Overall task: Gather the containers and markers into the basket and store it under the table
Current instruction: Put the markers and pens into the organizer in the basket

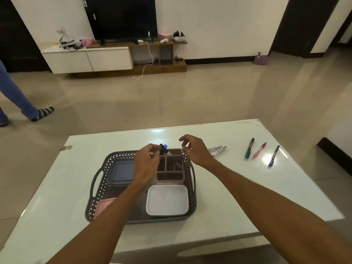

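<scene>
A grey lattice basket (99,180) sits on the white table (57,197). It holds a blue-lidded container (120,171), a white-lidded container (167,199), a pink lid (102,206) and a brown divided organizer (171,169). Markers (164,149) stand in the organizer's far compartment. My left hand (146,164) hovers over the organizer with its fingers curled at those markers; whether it grips them I cannot tell. My right hand (194,149) is above the basket's far right corner, fingers apart and empty. Loose markers lie to the right: white ones (219,150), a green (249,148), a red (259,150) and a purple (273,156).
Beyond the table is tiled floor, then a TV unit (114,58) against the wall. A person's leg and striped sock (41,113) are at the far left. A dark piece of furniture (335,155) stands at the table's right side.
</scene>
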A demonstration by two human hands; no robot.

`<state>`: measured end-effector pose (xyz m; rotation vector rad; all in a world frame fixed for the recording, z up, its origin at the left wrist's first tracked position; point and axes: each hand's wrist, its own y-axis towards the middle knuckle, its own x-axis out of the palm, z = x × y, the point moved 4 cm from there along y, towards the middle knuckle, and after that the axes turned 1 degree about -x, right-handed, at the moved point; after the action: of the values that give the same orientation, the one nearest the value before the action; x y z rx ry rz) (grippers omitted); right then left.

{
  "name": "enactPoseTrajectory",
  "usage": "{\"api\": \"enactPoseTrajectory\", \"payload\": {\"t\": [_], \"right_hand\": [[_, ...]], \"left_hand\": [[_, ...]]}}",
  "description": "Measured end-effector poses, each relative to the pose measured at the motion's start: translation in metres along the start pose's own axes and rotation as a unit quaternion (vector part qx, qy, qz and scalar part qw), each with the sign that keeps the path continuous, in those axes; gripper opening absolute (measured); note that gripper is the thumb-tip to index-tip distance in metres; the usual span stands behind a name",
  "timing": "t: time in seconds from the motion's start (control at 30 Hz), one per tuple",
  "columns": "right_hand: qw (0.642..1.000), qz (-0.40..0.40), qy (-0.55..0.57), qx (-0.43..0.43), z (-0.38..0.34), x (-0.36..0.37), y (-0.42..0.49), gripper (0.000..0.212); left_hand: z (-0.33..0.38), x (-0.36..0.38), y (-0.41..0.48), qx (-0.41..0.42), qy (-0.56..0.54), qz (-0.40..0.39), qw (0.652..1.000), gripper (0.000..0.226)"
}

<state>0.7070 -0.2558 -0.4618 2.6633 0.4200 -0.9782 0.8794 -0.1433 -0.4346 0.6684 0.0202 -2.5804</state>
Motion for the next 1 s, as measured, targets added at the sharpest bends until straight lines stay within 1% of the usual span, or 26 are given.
{"api": "enactPoseTrajectory", "payload": {"t": [0.13,0.2,0.3,0.4,0.5,0.6,0.67,0.73,0.8,0.83,0.93,1.0], "right_hand": [[0.995,0.083,-0.001,0.051,0.03,-0.038,-0.003,0.026],[0.991,0.102,-0.031,0.084,0.052,-0.054,-0.006,0.025],[0.987,0.085,-0.08,0.112,0.083,-0.066,-0.01,0.026],[0.984,0.031,-0.128,0.122,0.106,-0.065,-0.011,0.026],[0.978,-0.04,-0.187,0.08,0.123,-0.056,-0.01,0.029],[0.958,-0.102,-0.268,0.015,0.129,-0.047,-0.007,0.034],[0.938,-0.107,-0.327,-0.027,0.131,-0.042,-0.005,0.03],[0.928,-0.098,-0.356,-0.041,0.131,-0.039,-0.007,0.02],[0.937,-0.081,-0.339,-0.032,0.126,-0.041,-0.01,0.017],[0.949,-0.059,-0.31,-0.024,0.122,-0.044,-0.01,0.018],[0.989,0.03,-0.142,0.002,0.091,-0.058,-0.006,0.016],[0.998,0.062,-0.028,-0.001,0.06,-0.064,-0.003,0.011]], "left_hand": [[0.012,0.006,-0.003,0.011,-0.005,-0.003,1.0,0.021],[0.013,0.013,-0.003,0.016,-0.007,-0.004,1.0,0.02],[0.012,0.027,-0.003,0.018,-0.002,-0.013,1.0,0.018],[0.01,0.043,-0.001,0.023,-0.003,-0.03,0.999,0.018],[0.007,0.059,0.005,0.023,0.008,-0.042,0.999,0.017],[0.004,0.07,0.011,0.025,0.017,-0.046,0.998,0.018],[0.002,0.074,0.013,0.025,0.015,-0.052,0.998,0.018],[0.001,0.075,0.012,0.022,0.019,-0.053,0.998,0.018],[0.003,0.071,0.008,0.017,0.016,-0.052,0.998,0.019],[0.005,0.068,0.006,0.013,0.014,-0.051,0.999,0.019],[0.007,0.055,0.002,0.006,0.004,-0.039,0.999,0.018],[0.01,0.044,0.0,0.009,0.0,-0.027,1.0,0.018]]}}
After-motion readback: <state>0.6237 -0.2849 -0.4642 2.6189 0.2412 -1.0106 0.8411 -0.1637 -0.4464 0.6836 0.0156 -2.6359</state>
